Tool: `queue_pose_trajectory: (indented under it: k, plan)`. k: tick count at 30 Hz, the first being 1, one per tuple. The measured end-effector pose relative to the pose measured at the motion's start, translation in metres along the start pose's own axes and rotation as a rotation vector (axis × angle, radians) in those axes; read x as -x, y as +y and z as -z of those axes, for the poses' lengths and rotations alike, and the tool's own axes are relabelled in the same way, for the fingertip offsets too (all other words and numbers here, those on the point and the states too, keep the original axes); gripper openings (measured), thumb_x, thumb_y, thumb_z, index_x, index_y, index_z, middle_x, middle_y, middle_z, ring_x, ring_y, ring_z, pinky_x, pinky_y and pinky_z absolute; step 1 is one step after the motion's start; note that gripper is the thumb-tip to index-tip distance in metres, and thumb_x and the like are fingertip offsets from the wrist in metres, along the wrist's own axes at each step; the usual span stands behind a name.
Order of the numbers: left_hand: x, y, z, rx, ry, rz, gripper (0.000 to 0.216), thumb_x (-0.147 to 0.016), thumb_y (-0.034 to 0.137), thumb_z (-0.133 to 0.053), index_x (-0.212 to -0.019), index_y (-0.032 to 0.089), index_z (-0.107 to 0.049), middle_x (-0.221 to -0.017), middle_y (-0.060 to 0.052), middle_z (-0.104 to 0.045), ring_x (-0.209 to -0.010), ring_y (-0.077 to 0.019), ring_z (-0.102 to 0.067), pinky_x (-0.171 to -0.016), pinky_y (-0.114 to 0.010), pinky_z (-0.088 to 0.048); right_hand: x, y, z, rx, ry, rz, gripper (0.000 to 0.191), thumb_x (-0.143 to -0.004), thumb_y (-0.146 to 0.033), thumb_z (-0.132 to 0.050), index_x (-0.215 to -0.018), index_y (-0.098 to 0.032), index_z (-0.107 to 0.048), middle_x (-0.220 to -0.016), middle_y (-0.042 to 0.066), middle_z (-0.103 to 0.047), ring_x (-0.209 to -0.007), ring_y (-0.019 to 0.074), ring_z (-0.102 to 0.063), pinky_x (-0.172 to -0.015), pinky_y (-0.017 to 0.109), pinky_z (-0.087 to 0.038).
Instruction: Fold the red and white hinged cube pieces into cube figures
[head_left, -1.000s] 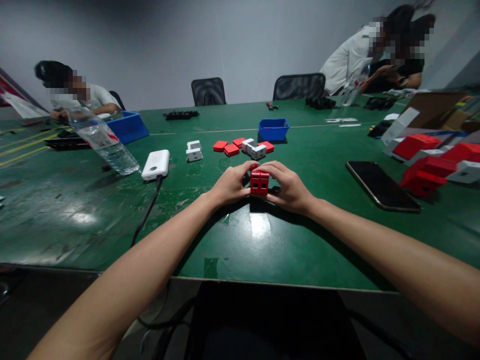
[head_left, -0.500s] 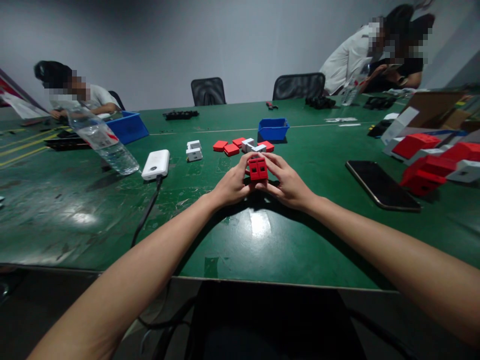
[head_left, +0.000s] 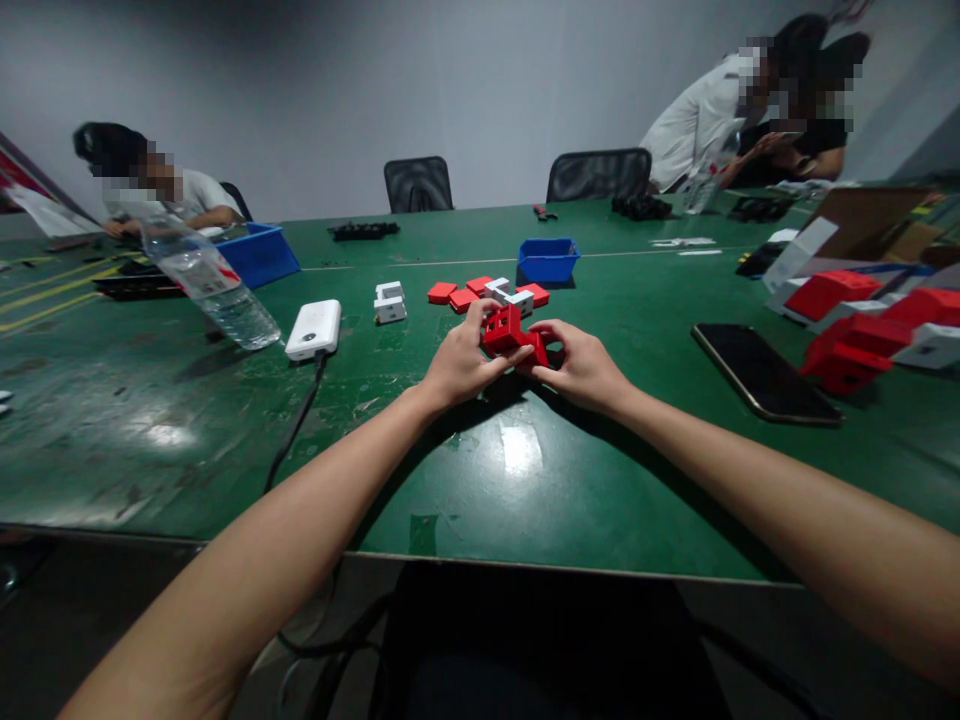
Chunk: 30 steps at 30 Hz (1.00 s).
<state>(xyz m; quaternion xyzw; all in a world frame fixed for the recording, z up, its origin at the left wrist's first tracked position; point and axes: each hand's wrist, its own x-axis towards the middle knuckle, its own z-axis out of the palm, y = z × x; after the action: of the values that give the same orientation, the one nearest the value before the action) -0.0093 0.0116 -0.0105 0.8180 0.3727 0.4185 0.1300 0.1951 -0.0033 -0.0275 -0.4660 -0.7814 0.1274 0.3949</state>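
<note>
My left hand [head_left: 459, 362] grips a red plastic housing [head_left: 500, 330] with square openings, held tilted just above the green table [head_left: 525, 470]. My right hand [head_left: 579, 365] pinches a smaller red piece [head_left: 535, 347] that touches the housing's lower right side. Just beyond my hands lie several loose red lids [head_left: 463, 299] and white housings [head_left: 511, 297]. A separate white housing [head_left: 388, 302] sits to their left. A small blue bin [head_left: 547, 260] stands behind them.
A white power bank [head_left: 313, 329] with a black cable and a lying water bottle [head_left: 206, 283] are at the left. A black phone [head_left: 763, 371] lies at the right, beside piled red and white parts [head_left: 862, 320]. Other people sit at the far left and far right.
The red housing was lifted off the table and turned. It now sits tilted in my left hand, and a smaller red piece shows apart in my right hand.
</note>
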Motion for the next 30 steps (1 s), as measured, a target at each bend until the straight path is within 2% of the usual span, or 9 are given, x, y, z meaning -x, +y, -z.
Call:
queue_pose_trajectory:
  k: [4, 10, 17, 21, 26, 30]
  plan:
    - [0.0, -0.008, 0.004, -0.121, -0.052, 0.062, 0.058, -0.078, 0.057, -0.072, -0.114, 0.019, -0.048, -0.1, -0.009, -0.067, -0.084, -0.0237, -0.067, -0.075, -0.036, -0.051, -0.001, 0.002, 0.0, 0.055, 0.087, -0.018, 0.04, -0.071, -0.035, -0.076, -0.105, -0.018, -0.062, -0.101, 0.012, -0.069, -0.09, 0.0269, -0.066, -0.078, 0.043, -0.055]
    - [0.002, -0.013, 0.006, -0.226, -0.207, 0.135, 0.052, -0.075, 0.048, -0.077, -0.111, 0.022, -0.05, -0.095, -0.006, -0.069, -0.08, -0.0236, -0.066, -0.067, -0.032, -0.047, -0.001, 0.002, 0.001, 0.106, 0.131, 0.026, 0.039, -0.064, -0.019, -0.071, -0.101, -0.018, -0.058, -0.103, 0.012, -0.065, -0.095, 0.0284, -0.064, -0.08, 0.043, -0.055]
    - [0.002, -0.011, 0.007, -0.244, -0.215, 0.142, 0.047, -0.078, 0.047, -0.074, -0.11, 0.021, -0.052, -0.099, -0.006, -0.067, -0.084, -0.0239, -0.064, -0.069, -0.032, -0.046, 0.001, -0.004, 0.0, -0.057, 0.102, 0.028, 0.042, -0.07, -0.023, -0.071, -0.108, -0.021, -0.053, -0.108, 0.011, -0.067, -0.09, 0.0255, -0.068, -0.075, 0.04, -0.057]
    - [0.001, -0.012, 0.008, -0.248, -0.23, 0.146, 0.041, -0.079, 0.045, -0.073, -0.106, 0.02, -0.055, -0.1, -0.007, -0.064, -0.086, -0.0236, -0.063, -0.072, -0.033, -0.047, 0.001, -0.01, 0.0, -0.136, 0.177, 0.12, 0.049, -0.075, -0.027, -0.071, -0.119, -0.022, -0.05, -0.117, 0.011, -0.066, -0.095, 0.0256, -0.069, -0.073, 0.038, -0.058]
    - [0.0, -0.008, 0.007, -0.242, -0.274, 0.127, 0.038, -0.082, 0.047, -0.07, -0.103, 0.019, -0.056, -0.1, -0.007, -0.064, -0.086, -0.0237, -0.062, -0.073, -0.034, -0.048, 0.002, -0.013, 0.001, -0.117, 0.221, 0.195, 0.049, -0.079, -0.031, -0.07, -0.123, -0.023, -0.05, -0.119, 0.011, -0.066, -0.093, 0.0245, -0.067, -0.073, 0.038, -0.057]
    - [0.001, -0.006, 0.006, -0.218, -0.298, 0.074, 0.047, -0.08, 0.047, -0.071, -0.113, 0.019, -0.053, -0.11, -0.009, -0.065, -0.095, -0.0251, -0.063, -0.08, -0.036, -0.049, 0.002, -0.012, 0.001, -0.084, 0.24, 0.231, 0.049, -0.08, -0.032, -0.071, -0.123, -0.023, -0.051, -0.117, 0.01, -0.067, -0.089, 0.023, -0.067, -0.068, 0.036, -0.056]
